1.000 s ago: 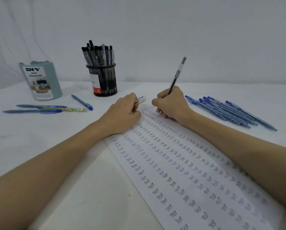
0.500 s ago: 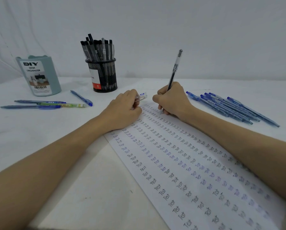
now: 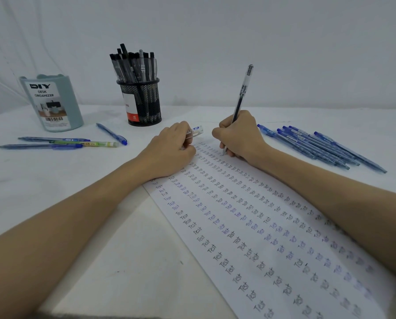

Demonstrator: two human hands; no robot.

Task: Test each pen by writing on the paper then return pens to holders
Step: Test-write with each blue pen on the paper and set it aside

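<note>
My right hand [image 3: 238,134] grips a black gel pen [image 3: 241,97] almost upright, its tip down on the paper [image 3: 249,226] near the far end. Rows of the word "Test" in black and blue cover the sheet. My left hand [image 3: 171,153] rests on the paper's left edge and pinches a clear pen cap [image 3: 195,130]. A black mesh holder [image 3: 141,102] full of black pens stands behind my left hand. A teal desk organizer [image 3: 52,102] stands at far left.
Several blue pens [image 3: 318,146] lie in a bunch right of the paper. Left of my hands lie a single blue pen [image 3: 111,134] and a small group of two blue pens and a green one [image 3: 61,142]. A white wall rises behind the table.
The pen in my right hand has tipped from a rightward lean to nearly upright while writing. My left hand keeps its hold on the cap.
</note>
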